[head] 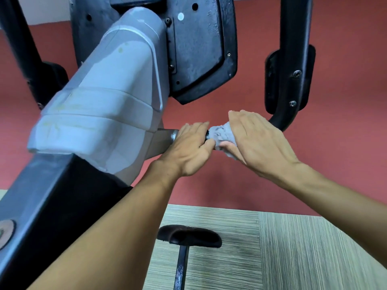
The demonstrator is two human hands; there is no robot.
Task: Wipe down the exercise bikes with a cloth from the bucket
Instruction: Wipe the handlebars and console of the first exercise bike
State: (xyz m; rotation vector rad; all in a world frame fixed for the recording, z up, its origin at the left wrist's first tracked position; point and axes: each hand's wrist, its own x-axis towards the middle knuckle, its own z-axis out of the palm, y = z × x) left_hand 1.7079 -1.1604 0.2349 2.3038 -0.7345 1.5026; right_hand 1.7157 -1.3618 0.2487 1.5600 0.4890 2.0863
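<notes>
A person's left hand [189,147] grips the bike's handlebar [167,136] while the right hand [254,141] wraps the cloth [219,133] around its end; next, seemingly, a twist-and-slide along the bar.

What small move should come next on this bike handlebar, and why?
Probably slide the grey cloth outward along the handlebar toward the black bend. The right hand has it bunched round the bar right beside the left hand, which grips the bar and leaves no room inward.
</notes>
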